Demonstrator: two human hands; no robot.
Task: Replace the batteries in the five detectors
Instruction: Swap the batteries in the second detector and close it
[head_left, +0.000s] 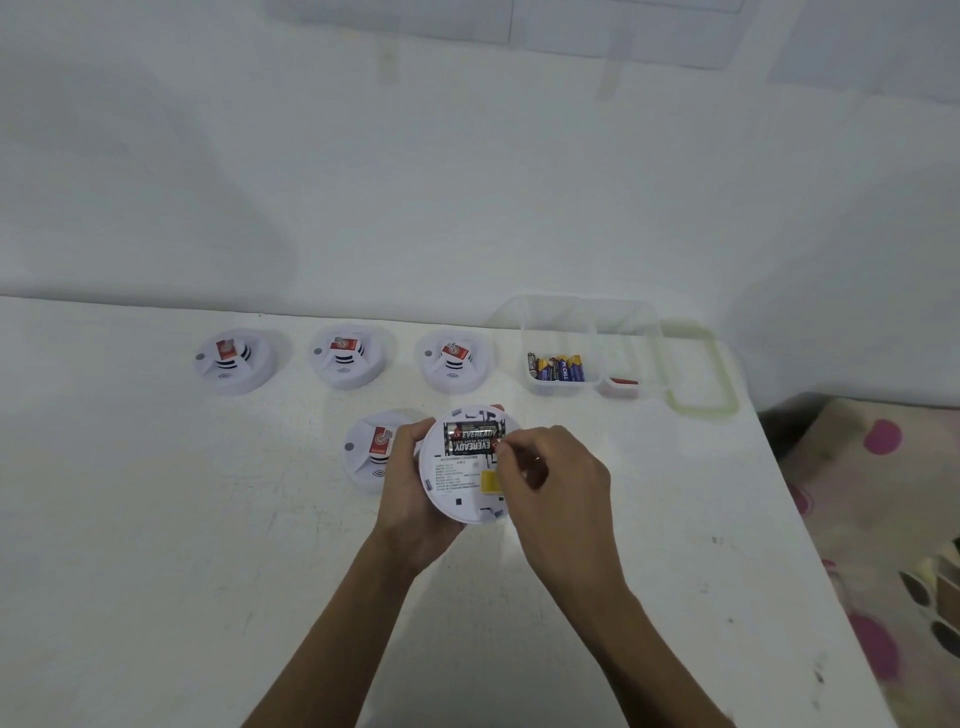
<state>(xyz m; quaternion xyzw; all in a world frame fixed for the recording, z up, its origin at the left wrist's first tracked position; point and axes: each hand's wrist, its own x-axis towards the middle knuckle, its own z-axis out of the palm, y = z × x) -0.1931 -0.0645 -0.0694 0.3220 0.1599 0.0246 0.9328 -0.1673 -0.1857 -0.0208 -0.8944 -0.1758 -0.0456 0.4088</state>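
Counter (156, 519), white, scuffed, seen from above.

Left hand (415, 493): holds one detector (462, 493) from its left side, lifted off the counter, back face turned up. Fingers (410, 434) curled round the left rim, palm under the near edge. A firm grip, with nothing else in that hand.

Held detector: round, white. Printed label and a yellow sticker on the near half. Battery bay on the far half is uncovered, with two black batteries (472, 439) lying side by side in it.

Right hand (558, 480): comes in from the right and covers the detector's right edge. Its fingers are curled tight, thumb and forefinger tips pinching at the right end of the black batteries. Which of the two they have hold of cannot be told.

Fourth detector (370, 452): sits on the counter just left of the held one, partly hidden by the left hand, with a red tag on top.

Far row, left to right: three more detectors (234, 361) (347, 358) (454, 361), apart from one another, each with a red tag.

Right of the row is a clear plastic box (587, 312) with blue-and-yellow batteries (558, 368) standing in its near left corner. A small red-topped piece (622, 383) lies beside them, too small to identify. The box lid (701, 369), green-rimmed, lies just to the right.

Patterned cloth (883, 519) lies beyond the counter's right edge.
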